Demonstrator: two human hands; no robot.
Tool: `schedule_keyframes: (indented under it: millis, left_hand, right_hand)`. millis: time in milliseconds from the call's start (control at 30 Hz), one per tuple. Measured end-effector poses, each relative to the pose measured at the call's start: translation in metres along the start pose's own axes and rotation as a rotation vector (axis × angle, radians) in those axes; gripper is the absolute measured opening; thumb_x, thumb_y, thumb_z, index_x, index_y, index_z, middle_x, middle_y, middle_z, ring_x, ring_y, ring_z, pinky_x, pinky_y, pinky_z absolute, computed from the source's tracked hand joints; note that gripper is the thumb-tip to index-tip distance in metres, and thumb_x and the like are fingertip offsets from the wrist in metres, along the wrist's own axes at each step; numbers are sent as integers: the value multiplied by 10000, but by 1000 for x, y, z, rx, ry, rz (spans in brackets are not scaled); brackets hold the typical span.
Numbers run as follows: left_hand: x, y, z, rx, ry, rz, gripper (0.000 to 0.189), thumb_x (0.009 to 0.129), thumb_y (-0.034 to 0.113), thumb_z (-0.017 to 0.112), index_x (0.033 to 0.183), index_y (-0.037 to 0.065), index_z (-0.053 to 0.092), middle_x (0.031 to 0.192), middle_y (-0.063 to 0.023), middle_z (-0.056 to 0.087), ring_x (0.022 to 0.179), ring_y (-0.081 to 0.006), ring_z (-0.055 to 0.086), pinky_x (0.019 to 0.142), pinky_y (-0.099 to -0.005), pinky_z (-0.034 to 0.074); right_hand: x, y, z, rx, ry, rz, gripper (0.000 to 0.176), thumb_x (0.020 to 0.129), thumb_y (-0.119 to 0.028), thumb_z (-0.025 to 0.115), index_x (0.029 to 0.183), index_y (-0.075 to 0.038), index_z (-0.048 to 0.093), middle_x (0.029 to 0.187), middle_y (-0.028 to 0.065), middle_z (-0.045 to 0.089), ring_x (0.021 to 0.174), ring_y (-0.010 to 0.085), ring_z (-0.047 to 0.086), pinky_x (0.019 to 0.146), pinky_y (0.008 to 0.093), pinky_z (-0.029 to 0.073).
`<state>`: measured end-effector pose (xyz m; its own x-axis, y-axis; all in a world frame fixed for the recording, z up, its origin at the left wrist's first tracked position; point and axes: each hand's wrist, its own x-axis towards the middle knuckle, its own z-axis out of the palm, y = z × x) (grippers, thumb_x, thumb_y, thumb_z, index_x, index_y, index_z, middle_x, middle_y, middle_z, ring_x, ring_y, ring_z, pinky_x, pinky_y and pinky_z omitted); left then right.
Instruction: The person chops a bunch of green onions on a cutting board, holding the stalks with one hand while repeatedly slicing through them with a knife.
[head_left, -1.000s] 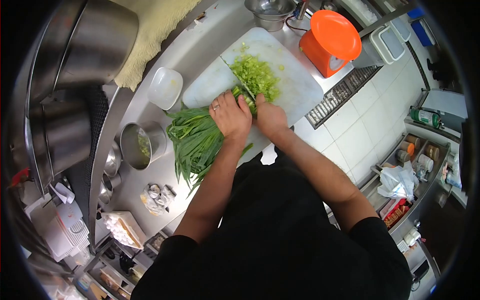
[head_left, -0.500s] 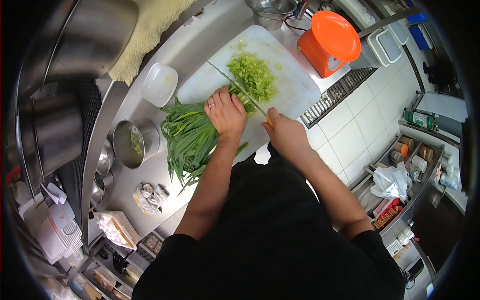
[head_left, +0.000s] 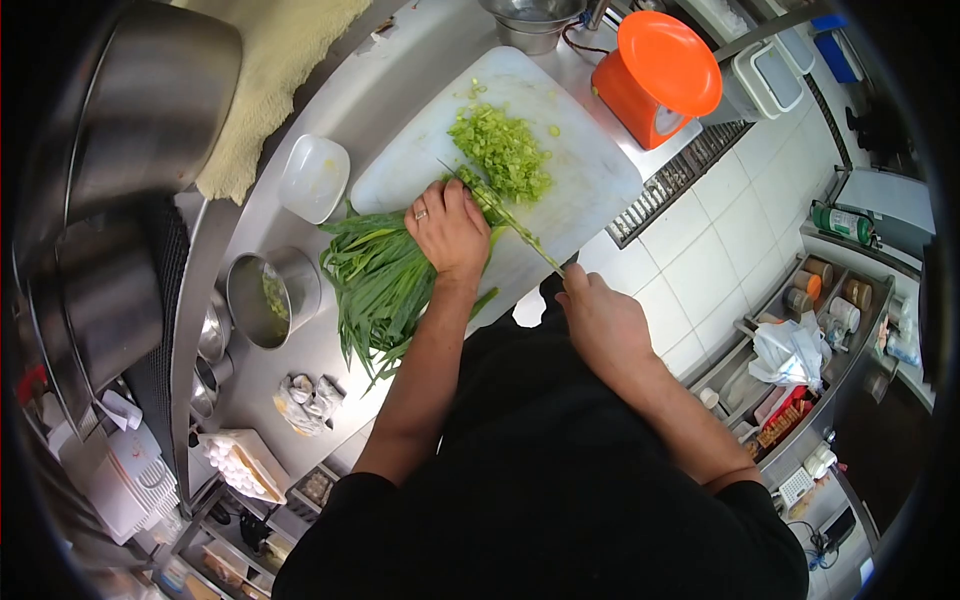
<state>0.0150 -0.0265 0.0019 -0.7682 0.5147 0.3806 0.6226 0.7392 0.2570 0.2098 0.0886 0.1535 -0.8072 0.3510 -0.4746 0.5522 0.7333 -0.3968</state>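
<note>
My left hand [head_left: 450, 230] is closed over a bunch of green onions [head_left: 370, 265], pressing their cut ends on the white cutting board [head_left: 405, 160]. The long leaves trail off the board toward me. Gripped in my right hand [head_left: 607, 325] is a knife [head_left: 533, 240], its handle covered by my fingers. Its narrow blade lies slantwise across the stems just beyond my left fingers, with green bits clinging along it. A pile of chopped green onions [head_left: 502, 150] sits on the board on the blade's far side.
An orange scale [head_left: 665, 70] stands right of the board, beside a floor grate [head_left: 680, 180]. To the left are a white plastic container [head_left: 315, 178] and a metal pot [head_left: 290, 295] with green scraps inside. Metal bowls [head_left: 525, 15] stand at the back; a crumpled cloth or bag [head_left: 308, 403] lies nearer.
My right hand has drawn the knife back toward me and to the right, so less blade extends past the stems. My left hand stays on the bunch. More green bits cling to the blade.
</note>
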Motion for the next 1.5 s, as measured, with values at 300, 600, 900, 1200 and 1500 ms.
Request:
schedule_keyframes:
  millis: [300, 600, 900, 1200, 1500]
  left_hand:
    - [4, 1, 4, 20, 45, 15, 214, 982, 186, 639, 1183, 130, 687, 1176, -80, 681, 1077, -316, 627, 980, -495, 423]
    - [7, 1, 5, 49, 58, 22, 215, 974, 168, 617, 1172, 126, 686, 1153, -81, 696, 1058, -312, 645, 945, -492, 439]
    - [3, 1, 6, 2, 55, -14, 232, 961, 158, 621, 1187, 108, 647, 1155, -107, 680, 1072, -326, 632, 963, -500, 427]
    - [3, -1, 7, -9, 33, -23, 255, 960, 153, 635, 1208, 90, 642, 1185, -120, 668, 1094, -341, 619, 983, -508, 418]
    - [8, 1, 5, 20, 9, 2, 220, 960, 151, 615, 1171, 109, 664, 1153, -93, 686, 1070, -320, 625, 963, -490, 419]
  right_hand:
    - [24, 7, 26, 21, -32, 2, 204, 1076, -200, 607, 1115, -29, 502, 896, 220, 717, 804, 412, 748, 689, 511, 603]
    - [120, 6, 61, 126, -49, -56, 244, 1090, -240, 584, 1150, -18, 503, 967, 256, 759, 906, 453, 757, 774, 550, 596]
    - [94, 19, 15, 88, 20, -93, 278, 1074, -250, 624, 1176, -12, 522, 918, 224, 759, 859, 444, 753, 760, 553, 592]
    - [9, 1, -8, 34, -50, -38, 206, 1061, -185, 624, 1100, -19, 507, 856, 205, 729, 757, 407, 754, 639, 506, 601]
    - [27, 13, 26, 20, -91, -29, 144, 1051, -118, 571, 1120, -19, 493, 888, 229, 733, 776, 412, 759, 665, 519, 605]
